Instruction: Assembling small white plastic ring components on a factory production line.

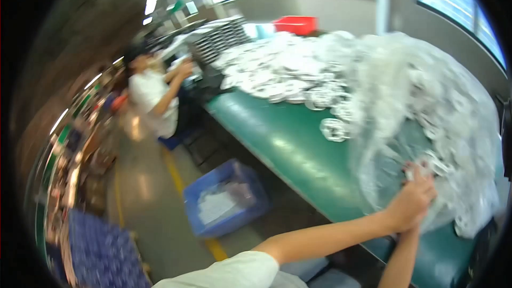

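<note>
My left hand (409,205) reaches across to the right, over the mouth of a large clear plastic bag (378,80). Its fingers look closed, and what they grip is blurred. Behind it comes my right hand (413,170), mostly covered by the left, with only some fingertips showing. Just beyond the fingers lies a white openwork disc (438,164), close to or touching them. Many similar white round parts fill the bag. A big heap of white discs (288,66) spreads to the left of it, and one loose disc (335,129) lies on the green tabletop (288,144).
Stacked dark trays (224,37) and a red bin (296,25) stand at the back. A co-worker (154,96) sits at the table's far left side. On the floor stands a blue crate (213,224) with pale items inside. Blue-wrapped goods (104,250) sit at lower left.
</note>
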A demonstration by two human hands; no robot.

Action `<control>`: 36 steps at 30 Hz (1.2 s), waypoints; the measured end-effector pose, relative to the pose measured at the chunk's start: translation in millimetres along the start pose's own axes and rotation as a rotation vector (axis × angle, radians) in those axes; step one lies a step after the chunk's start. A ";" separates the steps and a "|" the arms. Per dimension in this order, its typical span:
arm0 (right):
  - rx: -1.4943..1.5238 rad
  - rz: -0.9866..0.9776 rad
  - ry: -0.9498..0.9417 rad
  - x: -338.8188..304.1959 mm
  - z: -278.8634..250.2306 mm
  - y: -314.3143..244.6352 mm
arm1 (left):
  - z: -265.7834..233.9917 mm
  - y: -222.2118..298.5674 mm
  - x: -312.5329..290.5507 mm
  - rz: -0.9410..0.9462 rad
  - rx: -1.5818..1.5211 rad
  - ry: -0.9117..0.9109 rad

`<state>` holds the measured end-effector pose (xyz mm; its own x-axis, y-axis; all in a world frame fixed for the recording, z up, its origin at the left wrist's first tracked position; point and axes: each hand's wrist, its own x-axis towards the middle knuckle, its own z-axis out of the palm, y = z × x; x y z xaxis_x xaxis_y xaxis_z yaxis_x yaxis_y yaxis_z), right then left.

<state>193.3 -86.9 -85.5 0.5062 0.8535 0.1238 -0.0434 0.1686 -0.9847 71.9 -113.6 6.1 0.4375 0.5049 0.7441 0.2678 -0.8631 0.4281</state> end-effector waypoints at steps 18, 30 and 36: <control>0.027 0.060 -0.008 -21.2 55.0 -67.3 | 133.2 52.9 54.7 -0.002 -0.116 -0.736; 0.029 0.011 -0.035 -19.9 56.1 -67.7 | 131.5 38.3 48.2 -0.005 -0.414 -0.508; 0.101 0.014 -0.047 -18.6 51.5 -63.8 | 144.5 48.9 43.3 0.083 -0.079 -0.621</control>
<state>142.3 -88.1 -18.6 0.4641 0.8779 0.1183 -0.1382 0.2037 -0.9692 228.0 -132.2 -15.0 0.8769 0.3289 0.3505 0.1580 -0.8859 0.4361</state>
